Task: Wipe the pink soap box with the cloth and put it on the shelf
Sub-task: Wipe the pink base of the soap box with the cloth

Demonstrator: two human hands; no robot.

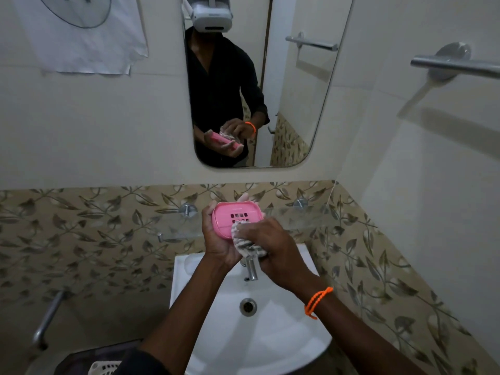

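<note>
Pink soap box [234, 218] sits tilted above the sink [270, 326], just before the glass shelf [297, 216], its slotted face turned up, likely to expose it for wiping. Left hand [220, 243] cradles and grips it. Right hand [266, 240] clenches the striped cloth [247, 246], pressing it against the box.

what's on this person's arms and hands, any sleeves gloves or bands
Both hands are bare, with no gloves. The right hand has an orange braided cord band looped round its wrist. The left hand wears nothing on wrist or forearm; a dark sleeve shows only near the elbow.
</note>
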